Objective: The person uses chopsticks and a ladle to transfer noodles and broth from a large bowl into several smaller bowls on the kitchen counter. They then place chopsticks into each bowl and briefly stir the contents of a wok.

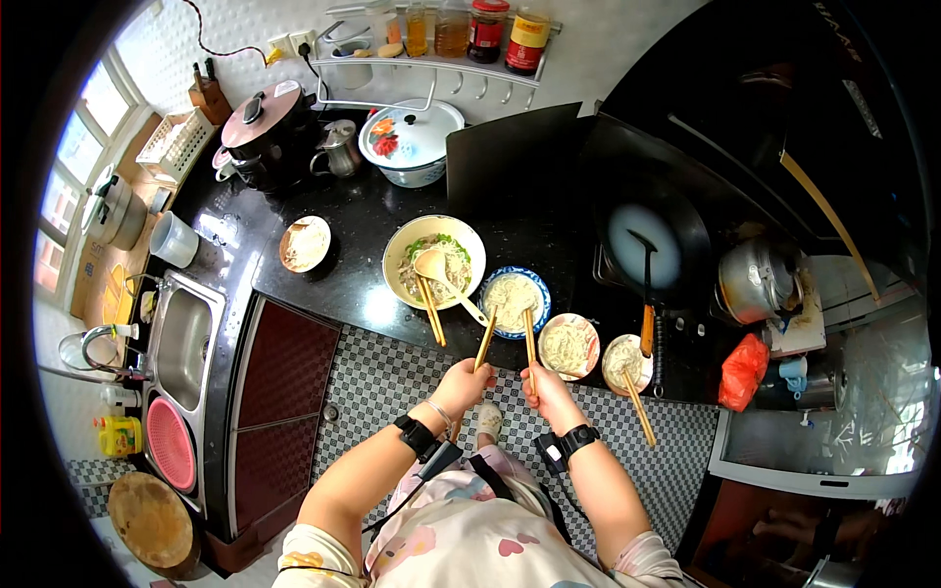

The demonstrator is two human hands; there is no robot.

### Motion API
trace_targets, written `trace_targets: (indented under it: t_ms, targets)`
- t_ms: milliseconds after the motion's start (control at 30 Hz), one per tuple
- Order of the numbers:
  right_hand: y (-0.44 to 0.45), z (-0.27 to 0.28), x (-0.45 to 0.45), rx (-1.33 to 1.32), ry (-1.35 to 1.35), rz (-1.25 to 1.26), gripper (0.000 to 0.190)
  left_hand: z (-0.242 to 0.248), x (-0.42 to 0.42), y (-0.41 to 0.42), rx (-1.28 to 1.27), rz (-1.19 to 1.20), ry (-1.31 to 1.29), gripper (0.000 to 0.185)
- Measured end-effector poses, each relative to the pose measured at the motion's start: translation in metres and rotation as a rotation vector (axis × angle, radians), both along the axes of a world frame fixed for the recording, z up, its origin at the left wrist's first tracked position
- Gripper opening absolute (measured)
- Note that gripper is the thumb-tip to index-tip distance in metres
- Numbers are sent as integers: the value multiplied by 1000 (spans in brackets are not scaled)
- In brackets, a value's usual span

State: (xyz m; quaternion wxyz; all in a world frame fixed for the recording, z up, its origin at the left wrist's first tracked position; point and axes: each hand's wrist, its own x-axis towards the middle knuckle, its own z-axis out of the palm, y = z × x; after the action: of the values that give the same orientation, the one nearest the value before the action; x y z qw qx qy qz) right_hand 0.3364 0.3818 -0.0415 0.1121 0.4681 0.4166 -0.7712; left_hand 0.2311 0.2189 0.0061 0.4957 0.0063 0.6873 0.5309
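Note:
My left hand (464, 389) grips a wooden chopstick (486, 342), and my right hand (548, 392) grips another chopstick (530, 334). Both tips reach into the noodles (512, 298) in a blue-rimmed bowl (545, 290) at the counter's edge. To its left, a larger cream basin (390, 250) contains noodles with chopped greens. A ladle (434, 266) and a pair of chopsticks (431, 312) rest in that basin. On the right stand a bowl of noodles (567, 345) and a smaller noodle bowl (626, 360) with chopsticks (638, 408) leaning out over the edge.
A wok (691, 242) with whitish liquid and a spatula (647, 294) sits on the stove behind a dark splash guard (507, 162). Farther left are a small bowl (305, 246), a lidded enamel pot (412, 173) and a steel sink (180, 338). A red plastic bag (744, 371) lies at right.

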Motion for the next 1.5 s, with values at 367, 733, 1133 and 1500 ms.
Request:
trace_targets:
  t_ms: [367,733,1133,1500]
  targets:
    - [-30,45,41,1295,312,377,39,20,-2,24,359,25,-200,41]
    - [-17,77,17,1609,772,519,28,23,-7,38,347,5,-371,50]
    - [-2,45,86,1854,428,439,13,-14,11,36,114,33,-300,37]
    - [8,0,86,1605,240,775,28,-34,11,31,45,87,-308,33]
